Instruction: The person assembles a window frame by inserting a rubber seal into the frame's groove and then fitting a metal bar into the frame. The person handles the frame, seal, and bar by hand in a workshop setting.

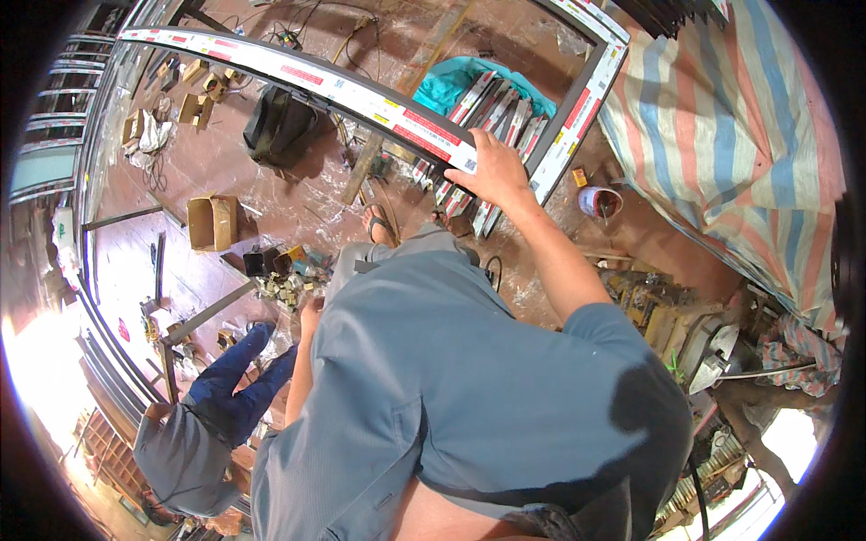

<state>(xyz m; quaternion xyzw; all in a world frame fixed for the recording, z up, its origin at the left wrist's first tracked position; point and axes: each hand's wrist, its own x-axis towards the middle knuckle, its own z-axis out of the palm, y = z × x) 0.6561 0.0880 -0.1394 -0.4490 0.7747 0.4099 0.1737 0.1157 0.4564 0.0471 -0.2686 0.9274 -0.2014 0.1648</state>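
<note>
Frame [361, 93] stretched out before the worker [505, 379], above the floor [271, 203]; its far right corner [617, 41] looked joined, its labels [300, 73] weren't peeled, and loose strips [505, 113] lay beneath, though what else was left I couldn't tell. The right grip [494, 171] was curled around the end of the near bar [424, 124], pinching it. The left grip [310, 317] hung at the worker's side, partly hidden, its spread impossible to judge.

Striped tarp [713, 135], open cardboard box [210, 224]
</note>
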